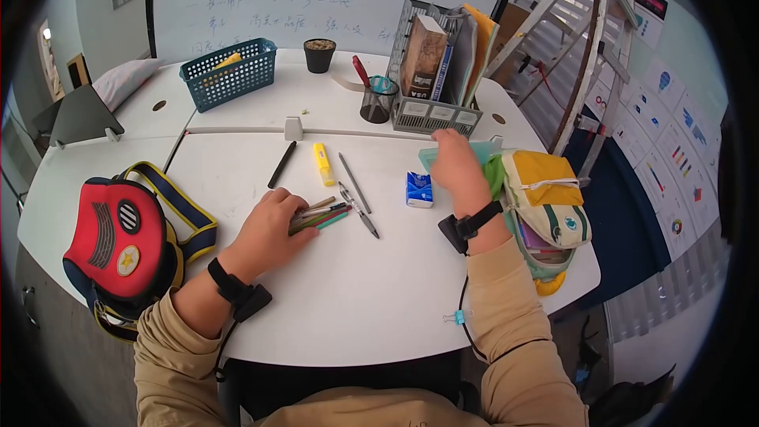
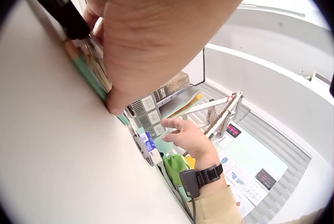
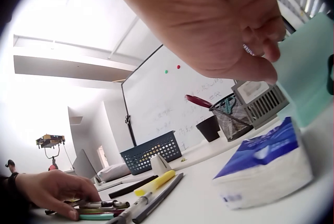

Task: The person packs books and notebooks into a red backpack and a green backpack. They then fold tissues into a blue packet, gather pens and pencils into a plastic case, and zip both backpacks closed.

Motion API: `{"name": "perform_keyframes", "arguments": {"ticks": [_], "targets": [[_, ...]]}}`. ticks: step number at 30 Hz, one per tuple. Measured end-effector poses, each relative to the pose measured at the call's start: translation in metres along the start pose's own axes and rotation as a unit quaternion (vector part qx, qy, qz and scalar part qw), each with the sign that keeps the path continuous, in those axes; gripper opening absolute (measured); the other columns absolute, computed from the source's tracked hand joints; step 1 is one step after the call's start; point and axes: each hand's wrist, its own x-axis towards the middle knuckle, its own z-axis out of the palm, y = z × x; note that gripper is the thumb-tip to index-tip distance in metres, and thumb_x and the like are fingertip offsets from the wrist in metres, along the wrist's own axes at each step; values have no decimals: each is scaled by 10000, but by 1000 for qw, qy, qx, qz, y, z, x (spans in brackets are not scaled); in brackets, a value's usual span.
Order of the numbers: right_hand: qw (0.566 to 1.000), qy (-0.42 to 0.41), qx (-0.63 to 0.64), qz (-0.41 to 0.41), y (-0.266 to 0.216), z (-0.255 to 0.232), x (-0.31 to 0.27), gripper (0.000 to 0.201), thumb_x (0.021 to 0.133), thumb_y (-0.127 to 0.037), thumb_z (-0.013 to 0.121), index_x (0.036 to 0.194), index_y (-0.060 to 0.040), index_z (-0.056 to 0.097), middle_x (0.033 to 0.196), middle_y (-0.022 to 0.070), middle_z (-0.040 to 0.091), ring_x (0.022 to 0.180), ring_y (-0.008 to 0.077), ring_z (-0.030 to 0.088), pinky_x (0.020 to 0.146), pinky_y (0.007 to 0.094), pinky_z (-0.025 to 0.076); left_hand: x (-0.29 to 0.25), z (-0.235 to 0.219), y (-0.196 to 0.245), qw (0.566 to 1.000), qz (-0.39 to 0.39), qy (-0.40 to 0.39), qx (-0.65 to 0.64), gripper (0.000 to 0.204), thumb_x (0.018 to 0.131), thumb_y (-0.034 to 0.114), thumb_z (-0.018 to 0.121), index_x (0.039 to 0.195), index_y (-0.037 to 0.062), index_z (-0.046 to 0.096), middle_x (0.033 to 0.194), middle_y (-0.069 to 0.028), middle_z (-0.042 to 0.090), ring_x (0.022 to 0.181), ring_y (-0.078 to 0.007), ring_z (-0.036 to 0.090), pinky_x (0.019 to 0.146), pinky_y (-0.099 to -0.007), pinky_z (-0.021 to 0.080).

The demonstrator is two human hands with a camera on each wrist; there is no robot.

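My left hand [image 1: 273, 233] curls over a bunch of pens [image 1: 324, 217], with the thumb along their near side. In the right wrist view the left hand [image 3: 57, 190] lies low on the table around these pens [image 3: 96, 211]. My right hand [image 1: 460, 170] is over a translucent teal case [image 1: 428, 160]. The left wrist view shows the right hand's [image 2: 190, 138] thumb and index finger apart; whether they touch the case cannot be told. A blue-and-white packet [image 1: 419, 190] lies left of it. Loose nearby are a yellow highlighter [image 1: 323, 164], a black marker [image 1: 282, 164] and a grey pen [image 1: 355, 183].
A red bag [image 1: 118, 237] sits at the left, a yellow-and-green bag [image 1: 549, 198] at the right. Behind stand a blue basket [image 1: 229, 75], a small black pot [image 1: 319, 57], a mesh pen cup [image 1: 376, 104] and a grey rack [image 1: 435, 115] with books.
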Motion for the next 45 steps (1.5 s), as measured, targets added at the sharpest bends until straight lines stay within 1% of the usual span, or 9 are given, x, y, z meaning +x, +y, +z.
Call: {"name": "perform_keyframes", "arguments": {"ticks": [3,12,15,21,24,27,30,40,45], "targets": [[996,-69,-28,54,15,1,7,329,874,91,749,1191,12,790,1247,257,778,1244,480,720,1085,536,589,1,0,-2,999,18,16,21,424,924,164,928,1271,-15,763,1207,-196,718,1154,-395,705,1019,-469,605],[990,67,121,-33,-30,-49,4,210,950,-13,818,1153,-1,762,1132,254,777,1043,463,765,933,522,621,0,1,-4,998,31,53,18,455,926,180,937,1293,-18,754,1220,-206,721,1117,-400,710,986,-476,607],[987,14,160,6,-76,-91,-10,230,952,-4,822,1170,0,749,1064,203,758,935,346,779,861,434,629,2,3,-3,998,28,62,12,464,952,200,926,1317,-17,739,1206,-207,718,1093,-396,712,968,-479,609],[947,-33,290,-135,-106,-118,-28,243,943,-48,889,1135,-12,744,1030,87,744,908,170,761,780,335,624,5,11,-2,986,-29,127,-100,564,1129,357,772,1507,-26,603,1271,-167,738,1187,-302,724,1033,-458,579],[892,-43,374,-251,-112,-118,-35,249,924,-77,935,1094,-37,758,1077,56,772,921,144,755,777,327,625,10,1,-1,919,-151,66,-358,686,1207,592,551,1573,12,577,1380,-131,742,1226,-260,718,1093,-459,553],[878,-77,386,-271,-117,-121,-39,219,915,-87,955,1029,-49,772,1107,41,801,952,127,751,755,301,603,19,-10,0,768,-186,-21,-613,805,1196,715,414,1555,15,586,1490,-177,710,1282,-294,720,1143,-463,553],[883,-118,382,-245,-125,-117,-43,182,920,-84,949,976,-49,779,1110,47,821,967,129,749,737,277,575,19,-24,20,672,-172,-40,-719,733,1201,646,401,1608,56,549,1552,-170,685,1392,-306,699,1226,-506,525],[837,-293,437,-149,-122,-102,-38,134,992,-62,891,1085,-34,798,1170,36,818,1041,121,767,854,290,624,15,-31,15,613,-162,50,-772,694,1168,491,358,1681,46,501,1669,-178,612,1547,-348,587,1343,-570,413],[827,-289,457,-158,-123,-92,-38,186,1039,-70,847,1207,-31,778,1224,54,803,1059,122,764,892,297,625,18,-31,13,600,-209,79,-768,721,1187,525,320,1688,33,487,1659,-179,598,1536,-352,584,1360,-563,388]]}}
